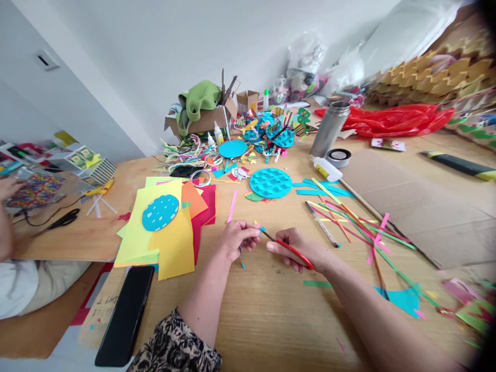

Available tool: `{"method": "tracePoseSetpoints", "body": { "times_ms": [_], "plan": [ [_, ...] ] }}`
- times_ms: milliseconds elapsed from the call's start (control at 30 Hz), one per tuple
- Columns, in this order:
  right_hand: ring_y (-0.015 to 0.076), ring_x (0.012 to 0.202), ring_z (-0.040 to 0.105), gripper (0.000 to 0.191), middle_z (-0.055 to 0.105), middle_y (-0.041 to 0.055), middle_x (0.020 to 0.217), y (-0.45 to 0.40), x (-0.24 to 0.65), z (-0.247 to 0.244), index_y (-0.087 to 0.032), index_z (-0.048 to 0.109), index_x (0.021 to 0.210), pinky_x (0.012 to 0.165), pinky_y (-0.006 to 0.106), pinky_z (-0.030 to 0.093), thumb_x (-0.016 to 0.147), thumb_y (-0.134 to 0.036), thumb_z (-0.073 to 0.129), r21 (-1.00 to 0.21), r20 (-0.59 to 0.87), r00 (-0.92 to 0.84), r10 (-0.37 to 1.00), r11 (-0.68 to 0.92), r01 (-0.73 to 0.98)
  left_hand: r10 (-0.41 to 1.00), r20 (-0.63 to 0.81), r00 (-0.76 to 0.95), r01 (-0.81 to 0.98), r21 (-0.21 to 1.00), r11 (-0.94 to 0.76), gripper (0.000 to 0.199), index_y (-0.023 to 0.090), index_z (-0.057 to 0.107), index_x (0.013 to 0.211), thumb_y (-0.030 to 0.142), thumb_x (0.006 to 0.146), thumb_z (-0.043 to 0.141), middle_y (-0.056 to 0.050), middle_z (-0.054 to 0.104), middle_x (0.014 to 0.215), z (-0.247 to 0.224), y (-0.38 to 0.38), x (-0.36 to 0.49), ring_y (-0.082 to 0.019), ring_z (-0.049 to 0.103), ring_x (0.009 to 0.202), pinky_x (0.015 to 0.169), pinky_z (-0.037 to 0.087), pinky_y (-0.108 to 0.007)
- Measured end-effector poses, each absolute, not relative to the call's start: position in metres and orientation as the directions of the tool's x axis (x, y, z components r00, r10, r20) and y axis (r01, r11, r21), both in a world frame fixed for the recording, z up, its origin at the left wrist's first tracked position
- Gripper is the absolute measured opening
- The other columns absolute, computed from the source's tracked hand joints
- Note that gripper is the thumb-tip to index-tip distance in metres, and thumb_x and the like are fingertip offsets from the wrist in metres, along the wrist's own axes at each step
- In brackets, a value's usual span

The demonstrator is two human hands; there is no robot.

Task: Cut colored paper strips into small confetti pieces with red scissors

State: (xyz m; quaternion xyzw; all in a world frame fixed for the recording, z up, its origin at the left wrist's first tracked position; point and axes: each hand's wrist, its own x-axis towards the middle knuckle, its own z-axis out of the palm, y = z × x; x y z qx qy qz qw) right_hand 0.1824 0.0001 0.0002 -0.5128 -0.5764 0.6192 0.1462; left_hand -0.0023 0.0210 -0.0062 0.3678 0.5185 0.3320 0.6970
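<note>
Reaching in over the pale wooden table [251, 315], well inward from its near edge, and pinching a tiny turquoise paper scrap [263, 229] between thumb and fingers of the bare left hand [239, 240]. Gripping red-handled metal scissors [295, 254] in the closed right hand [292, 250], blade tips right up at the scrap. Too small, this, to tell open blades from shut. Snipping, by the look of it, so hold the scrap by its very margin, keep fingertips clear of the metal, and take short, gentle bites with the tips. Better to turn the paper than to twist the scissors. Steady the wrists, and mind the flat green paper strip [316, 284] just beside the right forearm. Watch, too, for a thin blue paper sliver [243, 265] below the left hand, easily brushed away. Leave untouched, toward the far edge, the round dimpled turquoise disc [271, 183]; toward the left edge, the pale-spotted blue disc [160, 212] on yellow paper sheets [132, 227].
</note>
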Motion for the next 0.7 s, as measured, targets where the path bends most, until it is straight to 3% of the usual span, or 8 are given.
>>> {"method": "tracePoseSetpoints", "body": {
  "times_ms": [700],
  "plan": [
    [0.0073, 0.037, 0.051, 0.047, 0.055, -0.0031, 0.050, -0.0012, 0.1816, 0.0035, -0.018, 0.044, 0.066, 0.034, 0.017, 0.038, 0.069, -0.063, 0.059, -0.869, -0.463, -0.455, 0.761, -0.287, 0.403, 0.842, -0.484, 0.241, -0.062, 0.858, 0.511, 0.019, 0.013, 0.060, 0.060, 0.026, 0.055, 0.072, 0.001, 0.059, 0.050, -0.0029, 0.0198, -0.0013, -0.005, 0.047, 0.036, 0.033, 0.027, -0.017]
  ]
}}
